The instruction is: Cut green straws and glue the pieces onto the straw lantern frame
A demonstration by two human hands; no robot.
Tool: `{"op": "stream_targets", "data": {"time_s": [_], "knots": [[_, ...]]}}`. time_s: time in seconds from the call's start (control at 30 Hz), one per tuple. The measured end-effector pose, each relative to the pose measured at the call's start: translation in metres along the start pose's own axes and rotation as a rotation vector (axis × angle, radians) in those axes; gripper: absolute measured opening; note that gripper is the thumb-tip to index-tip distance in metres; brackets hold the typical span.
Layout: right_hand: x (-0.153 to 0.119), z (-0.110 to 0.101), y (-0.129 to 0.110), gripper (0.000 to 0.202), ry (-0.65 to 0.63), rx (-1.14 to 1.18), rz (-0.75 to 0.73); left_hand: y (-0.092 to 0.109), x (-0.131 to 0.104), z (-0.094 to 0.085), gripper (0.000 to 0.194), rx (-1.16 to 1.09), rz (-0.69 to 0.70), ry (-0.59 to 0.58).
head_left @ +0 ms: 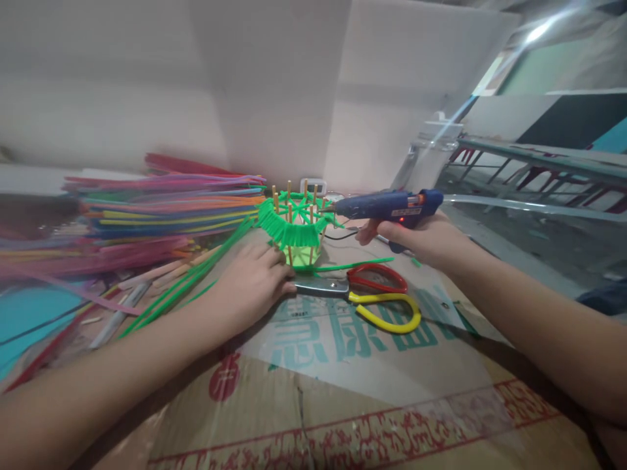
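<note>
A small round frame [308,254] of upright wooden sticks on a yellow-green base stands on the work surface. Fuzzy green pipe cleaners [289,230] are wound around its sticks, and others cross its middle. My left hand [259,273] has its fingers bent and drawn together at the near left edge of the base, where the fingertips are partly hidden. In my right hand [416,232] is a blue glue gun [377,205], its red light lit and its nozzle at the right side of the frame. Scissors [326,286] with red and yellow handles lie in front, their tips beside my left thumb.
Bundles of coloured pipe cleaners [181,202] lie to the left, blurred. Loose green pipe cleaners [196,277] run beside my left forearm. A printed plastic sheet [382,372] covers the cardboard. A clear container [431,153] stands behind the glue gun, with a pale wall [274,85] at the back.
</note>
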State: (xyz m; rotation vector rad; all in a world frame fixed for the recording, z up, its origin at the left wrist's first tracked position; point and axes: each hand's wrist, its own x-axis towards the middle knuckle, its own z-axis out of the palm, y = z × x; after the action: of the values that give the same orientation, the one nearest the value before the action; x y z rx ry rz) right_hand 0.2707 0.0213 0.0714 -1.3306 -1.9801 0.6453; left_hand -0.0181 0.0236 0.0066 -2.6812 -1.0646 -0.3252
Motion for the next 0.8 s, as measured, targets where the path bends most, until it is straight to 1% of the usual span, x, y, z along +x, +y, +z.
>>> {"op": "stream_targets", "data": {"time_s": [0.07,0.13,0.2,0.27,0.3,0.37,0.43,0.5,0.53,0.6,0.67,0.73,0.8], "knots": [[-0.001,-0.002,0.0,0.037,0.02,-0.013,0.0,0.007,-0.006,-0.004,0.025,-0.012,-0.014,-0.02],[-0.001,-0.002,0.0,0.038,0.027,-0.019,0.002,0.012,-0.01,-0.008,0.023,-0.042,0.007,-0.064],[-0.002,-0.001,0.0,0.038,0.015,-0.011,0.011,0.012,-0.012,-0.012,0.024,-0.104,0.04,-0.101],[-0.001,0.0,0.0,0.037,0.007,0.011,0.006,0.008,-0.01,-0.015,0.026,-0.182,0.045,-0.109],[-0.001,0.0,0.001,0.036,0.006,0.027,-0.005,0.004,-0.008,-0.015,0.027,-0.215,0.035,-0.097],[0.0,0.0,0.0,0.032,0.006,0.062,-0.036,-0.002,-0.003,-0.012,0.029,-0.233,0.016,-0.003],[0.001,0.0,0.0,0.03,-0.005,0.089,-0.059,-0.006,0.003,-0.006,0.025,-0.217,0.087,0.086],[0.001,-0.001,0.0,0.029,-0.014,0.096,-0.064,-0.005,0.009,0.001,0.027,-0.156,0.144,0.102],[0.001,-0.001,0.0,0.029,-0.01,0.096,-0.063,-0.004,0.012,0.004,0.028,-0.114,0.161,0.082],[0.0,-0.001,0.0,0.03,0.01,0.094,-0.048,0.001,0.018,0.007,0.028,-0.036,0.195,0.007],[0.0,0.0,0.0,0.031,0.03,0.098,-0.028,0.006,0.022,0.006,0.024,-0.004,0.207,-0.06],[-0.001,0.0,0.0,0.034,0.02,0.111,-0.019,0.009,0.024,0.004,0.019,-0.023,0.188,-0.1],[0.0,0.001,0.001,0.037,0.005,0.115,-0.02,0.008,0.022,0.0,0.022,-0.094,0.129,-0.109]]}}
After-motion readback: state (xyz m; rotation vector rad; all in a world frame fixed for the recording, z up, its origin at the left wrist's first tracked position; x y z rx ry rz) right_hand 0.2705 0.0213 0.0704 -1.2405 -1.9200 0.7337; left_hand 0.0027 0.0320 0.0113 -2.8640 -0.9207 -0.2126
